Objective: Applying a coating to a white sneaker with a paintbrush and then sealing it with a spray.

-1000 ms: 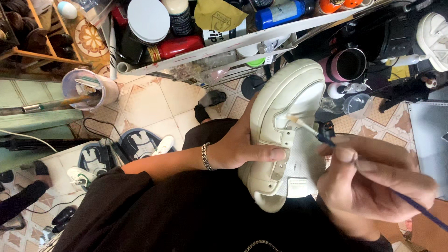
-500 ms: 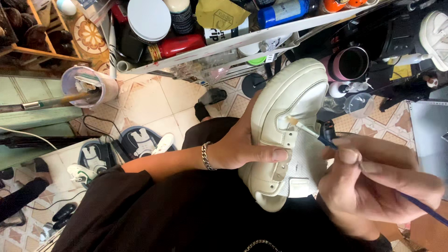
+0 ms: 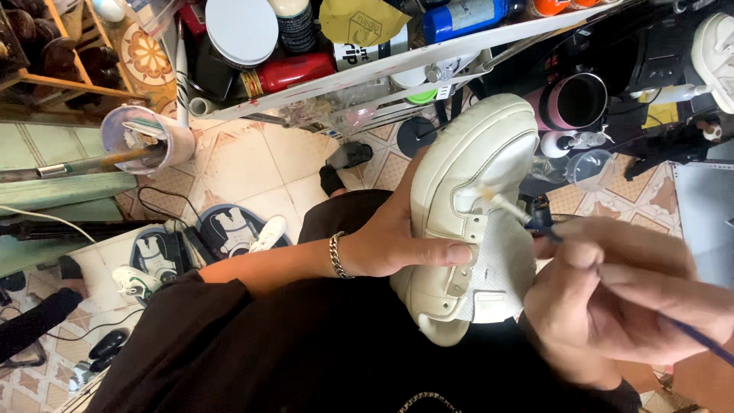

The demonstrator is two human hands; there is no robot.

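Tiles (image 3: 252, 164) of pale, patterned ceramic cover the floor at far left, where a lilac plastic cup (image 3: 149, 138) stands with brushes leaning in it. Further in, a shelf edge (image 3: 397, 65) runs across the top, crowded with a round white lid (image 3: 241, 30), a glossy red bottle (image 3: 294, 70), a crumpled yellow pouch (image 3: 363, 19) and a blue bottle (image 3: 462, 15); to the right sits a pink mug (image 3: 569, 101) with a dark inside.

Below, my left hand (image 3: 394, 237), a chain bracelet (image 3: 338, 255) of silver links on its wrist, is wrapped around the side of the white sneaker (image 3: 470, 210), thumb pressed flat along the smooth, stitched leather. The shoe is held upright over my dark-clothed lap, toe pointing up, its mesh tongue panel facing right.

My right hand (image 3: 619, 302) is pinched shut on a thin blue-handled brush (image 3: 527, 218), fingers bunched close around the shaft. The pale bristle tip touches the sneaker's upper just below the toe cap.
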